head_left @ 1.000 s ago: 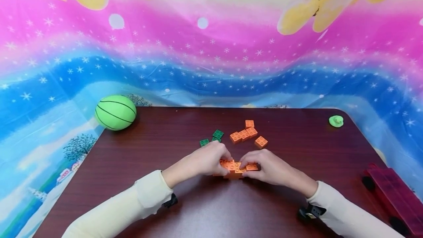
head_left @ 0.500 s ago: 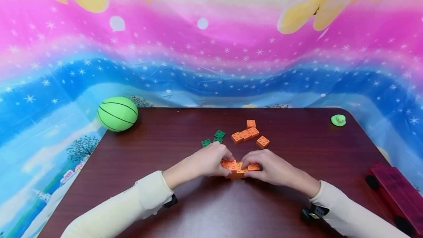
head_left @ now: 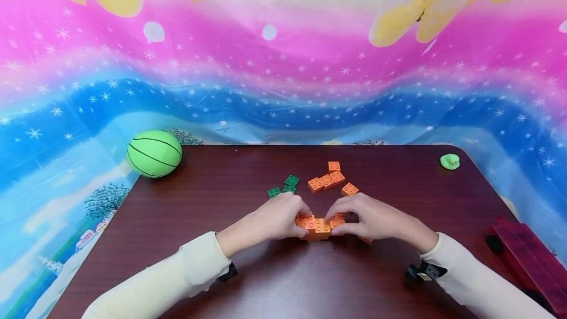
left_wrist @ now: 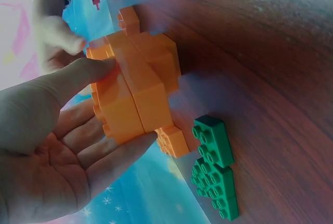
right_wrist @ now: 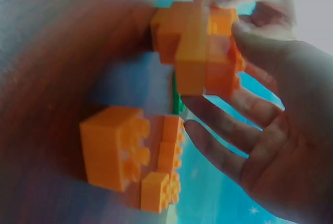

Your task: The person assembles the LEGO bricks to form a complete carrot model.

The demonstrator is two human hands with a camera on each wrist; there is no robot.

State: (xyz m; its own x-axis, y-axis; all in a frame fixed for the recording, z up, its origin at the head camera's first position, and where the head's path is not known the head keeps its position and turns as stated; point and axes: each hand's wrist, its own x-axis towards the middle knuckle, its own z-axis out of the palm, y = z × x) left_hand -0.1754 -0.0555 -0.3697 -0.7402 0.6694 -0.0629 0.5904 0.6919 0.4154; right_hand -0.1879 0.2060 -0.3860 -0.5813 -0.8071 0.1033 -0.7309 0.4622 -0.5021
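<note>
Both hands hold a stepped build of orange toy bricks [head_left: 322, 229] near the middle of the table. My left hand [head_left: 283, 214] grips its left end, thumb on the near side and fingers behind, as the left wrist view shows. At the right end my right hand [head_left: 371, 216] pinches an orange brick in the top layer [right_wrist: 221, 67] between thumb and fingers. In the right wrist view the build narrows downward in steps. One loose orange brick [right_wrist: 106, 148] lies on the table near the right hand, mostly hidden by it in the head view.
Behind the hands lie several orange bricks [head_left: 327, 181] and a few green bricks [head_left: 291, 181]. A green ball [head_left: 154, 154] sits at the back left, a small green duck [head_left: 450, 161] at the back right. A red toy vehicle [head_left: 529, 260] stands at the right edge.
My right hand has risen slightly and shifted a little right; a loose orange brick now shows below it. The left hand keeps its hold on the build.
</note>
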